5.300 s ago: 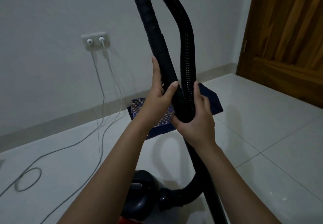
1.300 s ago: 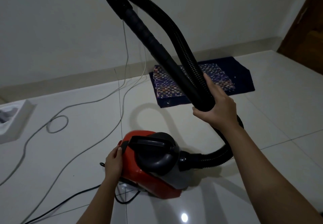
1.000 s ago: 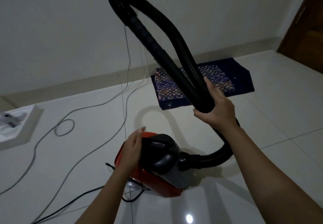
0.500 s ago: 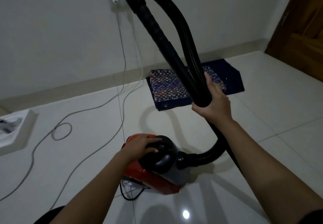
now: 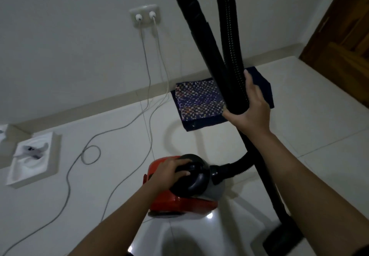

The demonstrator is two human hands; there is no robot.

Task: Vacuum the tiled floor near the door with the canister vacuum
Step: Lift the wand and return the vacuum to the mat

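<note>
The red and black canister vacuum [image 5: 185, 200] sits on the white tiled floor [image 5: 299, 128] below me. My left hand [image 5: 169, 173] grips the black carry handle on top of it. My right hand [image 5: 250, 106] is wrapped around the black wand [image 5: 201, 36] and the ribbed hose [image 5: 231, 28] together, holding both upright. The hose curves down and plugs into the canister's front. The wand runs down to the black floor nozzle [image 5: 283, 235] at the lower right. The wooden door [image 5: 343, 36] stands at the far right.
A dark blue patterned mat [image 5: 199, 100] lies against the wall behind the wand. Two white cables [image 5: 147, 96] hang from a wall socket [image 5: 144, 16] and loop across the floor. A white box [image 5: 34, 164] sits at the left by the skirting.
My left hand moved from the canister's rear side onto its top handle and closed on it. The wand and hose now stand more upright in my right hand.
</note>
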